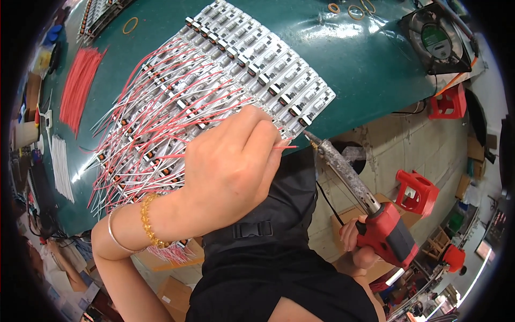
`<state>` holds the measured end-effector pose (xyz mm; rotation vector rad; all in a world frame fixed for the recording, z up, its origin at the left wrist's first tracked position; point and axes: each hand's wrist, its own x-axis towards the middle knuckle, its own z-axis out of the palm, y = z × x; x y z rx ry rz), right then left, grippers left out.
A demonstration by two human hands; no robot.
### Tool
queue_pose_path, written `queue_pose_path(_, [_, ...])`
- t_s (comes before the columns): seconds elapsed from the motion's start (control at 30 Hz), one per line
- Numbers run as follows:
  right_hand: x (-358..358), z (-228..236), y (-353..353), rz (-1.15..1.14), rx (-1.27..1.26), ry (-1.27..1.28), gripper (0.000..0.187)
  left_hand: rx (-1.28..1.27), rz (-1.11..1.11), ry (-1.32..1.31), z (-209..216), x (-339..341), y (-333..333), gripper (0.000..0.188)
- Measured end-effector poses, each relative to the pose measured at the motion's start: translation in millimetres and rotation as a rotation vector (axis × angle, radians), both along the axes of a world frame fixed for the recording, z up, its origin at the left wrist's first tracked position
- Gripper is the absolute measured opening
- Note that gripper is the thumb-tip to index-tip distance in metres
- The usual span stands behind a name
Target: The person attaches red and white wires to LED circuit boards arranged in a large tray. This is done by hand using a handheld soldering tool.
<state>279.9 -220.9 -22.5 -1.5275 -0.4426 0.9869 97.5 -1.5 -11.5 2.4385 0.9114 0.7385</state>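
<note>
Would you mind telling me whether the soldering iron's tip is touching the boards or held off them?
Touching, it seems: the soldering iron, gripped in the right hand, has its tip at the nearest board's edge, beside the red wire pinched in the left hand.

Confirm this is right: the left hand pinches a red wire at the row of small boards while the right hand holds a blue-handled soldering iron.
One thing is wrong: the soldering iron has a red handle, not blue, as the head view shows. Otherwise correct: the left hand pinches a red wire at the boards, and the right hand holds the iron.
</note>
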Motion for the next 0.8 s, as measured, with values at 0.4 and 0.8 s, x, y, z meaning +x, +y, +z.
queue_pose_path(0.4, [40, 24, 100, 0.353, 0.262, -0.959, 0.025, -0.459, 0.385, -0.107, 95, -161, -114, 0.018])
queue_pose_path(0.8, [-63, 63, 472, 0.597, 0.941, -1.773, 0.050, -1.157, 0.307, -1.304, -70, -129, -139, 0.034])
